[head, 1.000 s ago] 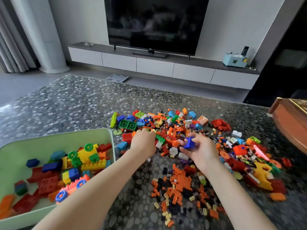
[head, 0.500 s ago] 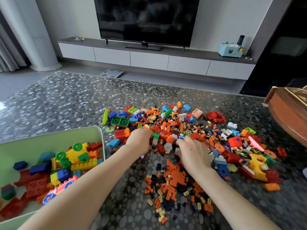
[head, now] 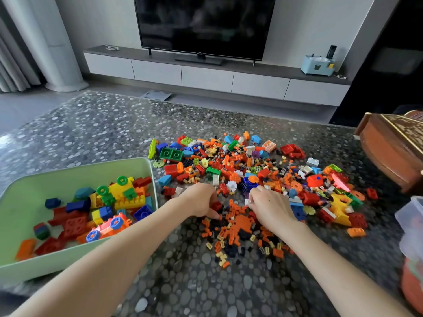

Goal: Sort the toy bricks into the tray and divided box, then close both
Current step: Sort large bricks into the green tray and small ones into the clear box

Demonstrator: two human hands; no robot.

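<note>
Whereas the right hand [head: 271, 205] held a blue brick a second ago, it now pinches a white piece [head: 247, 202]. The left hand [head: 199, 199] grips a red brick [head: 216, 205], right of the green tray [head: 23, 209]. Sorting is far from done.

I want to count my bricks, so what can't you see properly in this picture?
- Head view: the clear box is cut off by the right edge, and its contents are blurred.
- Head view: the green tray runs off the left edge.
- Head view: the left hand and right hand cover bricks; whether either grips one is hidden.
- The tiny bricks are too small to count.
</note>
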